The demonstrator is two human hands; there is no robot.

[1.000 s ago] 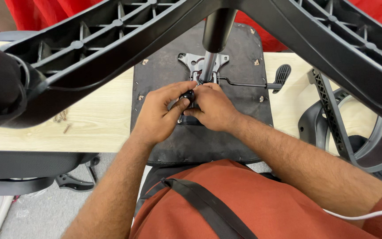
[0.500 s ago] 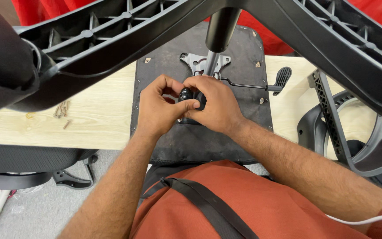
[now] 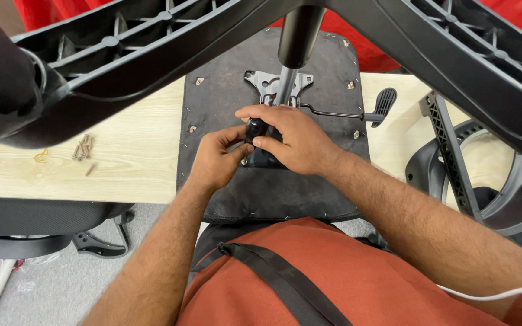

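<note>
The fingers of the right hand [image 3: 294, 140] curl around a round black knob [image 3: 255, 128], with the thumb beneath it and the index finger arched over its far side. The left hand [image 3: 215, 160] meets it from the near left, thumb and forefinger pinched against the knob's lower edge, the other fingers folded under. The knob sits on the underside of an upturned chair seat [image 3: 273, 187], a dark fabric-covered panel lying on a pale wooden table [image 3: 122, 163]. Just beyond the hands a grey metal mounting plate [image 3: 267, 84] is fixed to the seat, and a gas-lift column [image 3: 294, 45] rises from it toward the camera. A thin lever with a black paddle handle [image 3: 384, 102] runs to the right of the plate. Black ribbed legs of the chair base [image 3: 122, 51] spread overhead to left and right. A small heap of screws [image 3: 83, 148] lies on the table well to the left. At the right stands a grey plastic armrest part [image 3: 454, 169].
</note>
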